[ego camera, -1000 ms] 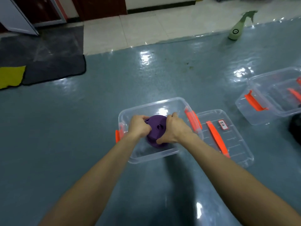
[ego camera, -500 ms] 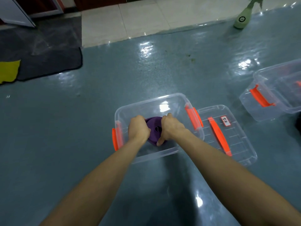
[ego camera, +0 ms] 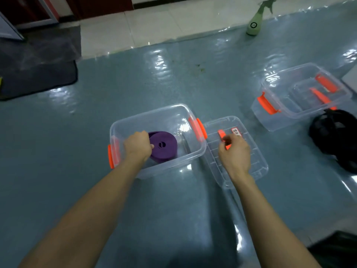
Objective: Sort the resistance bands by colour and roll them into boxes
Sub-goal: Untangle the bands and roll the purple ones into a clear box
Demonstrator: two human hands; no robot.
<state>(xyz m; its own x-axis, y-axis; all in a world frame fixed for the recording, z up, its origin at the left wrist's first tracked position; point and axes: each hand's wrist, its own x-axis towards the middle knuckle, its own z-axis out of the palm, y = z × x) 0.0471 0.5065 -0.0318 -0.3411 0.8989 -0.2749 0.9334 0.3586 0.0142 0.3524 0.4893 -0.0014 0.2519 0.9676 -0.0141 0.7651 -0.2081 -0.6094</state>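
Head view. The rolled purple band lies flat inside the clear box on the floor. The left hand holds the band's left edge with curled fingers. The right hand hangs over the lid beside the box, fingers bent at the orange handle; a grip cannot be confirmed. Risk: once released, the springy coil may unwind before the lid goes on.

A purple band is rolled up tight and lies on its side in a clear box with orange handles. A second clear box sits on the floor, far right.
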